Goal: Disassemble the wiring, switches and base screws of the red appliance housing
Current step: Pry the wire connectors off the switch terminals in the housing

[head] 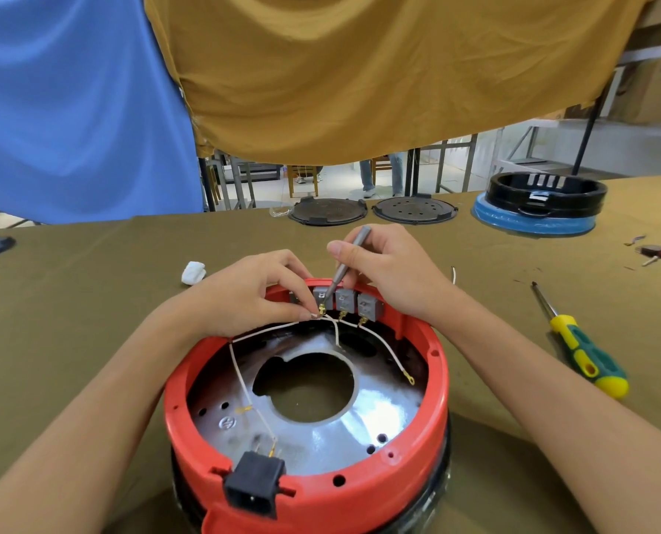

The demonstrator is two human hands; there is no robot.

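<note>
The red appliance housing [398,491] is placed upside down on the desk [90,302], which is covered with an olive cloth, directly in front of the person. Inside it a shiny metal plate [379,410] with a large round hole is seen. At the far wall of the housing three grey switches [346,300] are mounted side by side. White wires [382,348] run from the brass terminals under the switches; one long wire goes down to the black power socket [253,483] at the near rim, and another one ends free with a ring terminal over the plate.

The left hand [251,291] is rested on the far left rim of the housing. Its grip is closed: the thumb and the forefinger are pinched on the wire end at the brass terminal [322,310] of the leftmost switch. The right hand [390,267] is held just above the switches. Its grip is also closed, with the fingers curled around a thin grey tool [348,264], which is tilted, and its tip is pointed down at the same terminal.

To the right of the housing a screwdriver [583,348] with a yellow and green handle is laid on the desk. A white crumpled piece [194,272] is seen to the left, behind the left hand. At the far edge of the desk two dark round plates [327,212] are laid, and further right a black ring part [544,194] is set on a blue base. Some small parts [656,254] are scattered at the right edge. Blue and mustard cloths [359,71] are hung behind the desk.
</note>
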